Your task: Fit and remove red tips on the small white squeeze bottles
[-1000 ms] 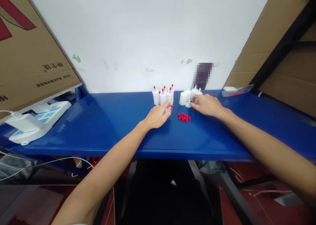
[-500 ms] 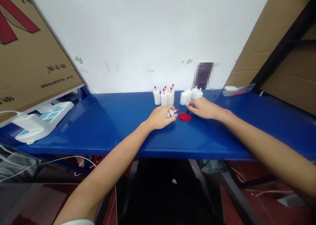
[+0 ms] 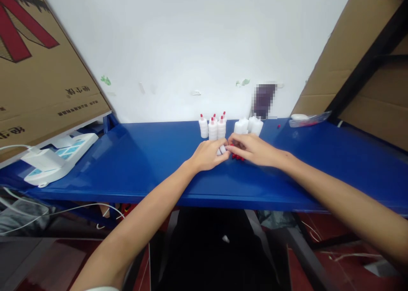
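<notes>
Your left hand (image 3: 208, 155): clenched round small white bottle (image 3: 221, 149), nozzle turned rightward, so within fingertip reach of your right hand (image 3: 252, 149).
Right fingertips at nozzle; grip not discernible.
Red caps (image 3: 236, 156): loose heap under right hand.
Capped bottles (image 3: 213, 128): just beyond left hand.
Uncapped bottles (image 3: 249, 125): beyond right hand.

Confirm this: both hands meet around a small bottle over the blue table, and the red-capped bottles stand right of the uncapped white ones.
One point is wrong. In the head view the red-capped bottles stand left of the uncapped white ones, not right. The left hand and right hand do meet around a small bottle over the blue table.
</notes>
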### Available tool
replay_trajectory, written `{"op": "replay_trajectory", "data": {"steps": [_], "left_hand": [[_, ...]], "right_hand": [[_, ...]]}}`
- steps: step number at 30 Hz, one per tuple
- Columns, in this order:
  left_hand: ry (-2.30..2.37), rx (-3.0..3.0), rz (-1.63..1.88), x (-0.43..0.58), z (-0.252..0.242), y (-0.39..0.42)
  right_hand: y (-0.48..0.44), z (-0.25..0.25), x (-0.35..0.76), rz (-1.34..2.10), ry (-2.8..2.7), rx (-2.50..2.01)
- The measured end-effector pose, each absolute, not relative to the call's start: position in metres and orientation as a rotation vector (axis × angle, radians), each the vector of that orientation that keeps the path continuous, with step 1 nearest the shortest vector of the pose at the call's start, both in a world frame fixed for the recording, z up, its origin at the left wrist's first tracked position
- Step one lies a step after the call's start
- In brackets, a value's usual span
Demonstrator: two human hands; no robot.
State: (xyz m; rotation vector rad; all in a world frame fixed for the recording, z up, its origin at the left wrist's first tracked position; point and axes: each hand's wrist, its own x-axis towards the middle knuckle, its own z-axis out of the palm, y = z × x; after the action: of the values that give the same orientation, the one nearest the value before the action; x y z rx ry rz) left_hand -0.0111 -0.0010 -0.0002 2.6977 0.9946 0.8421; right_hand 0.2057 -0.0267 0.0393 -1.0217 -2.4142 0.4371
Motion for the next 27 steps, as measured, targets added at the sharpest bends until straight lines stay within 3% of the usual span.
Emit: {"op": "replay_trajectory", "data": {"steps": [10,15,19,27], "left_hand": [[0.869,2.826,0.887,-0.008,-0.001,0.0],[0.917,3.024,0.849,-0.01,-0.001,0.005],[0.989,2.933,1.032,-0.019,-0.001,0.011],[1.037,2.68,1.118,-0.023,0.001,0.013]], "right_hand": [[-0.021,0.037,0.206,0.34,-2.487,-0.908],[-0.021,0.038,0.207,0.44,-2.512,-0.931],[-0.021,0.043,0.215,0.556,-2.389,-0.964],[-0.002,0.04,0.245,0.334,-2.566,-1.435]]}}
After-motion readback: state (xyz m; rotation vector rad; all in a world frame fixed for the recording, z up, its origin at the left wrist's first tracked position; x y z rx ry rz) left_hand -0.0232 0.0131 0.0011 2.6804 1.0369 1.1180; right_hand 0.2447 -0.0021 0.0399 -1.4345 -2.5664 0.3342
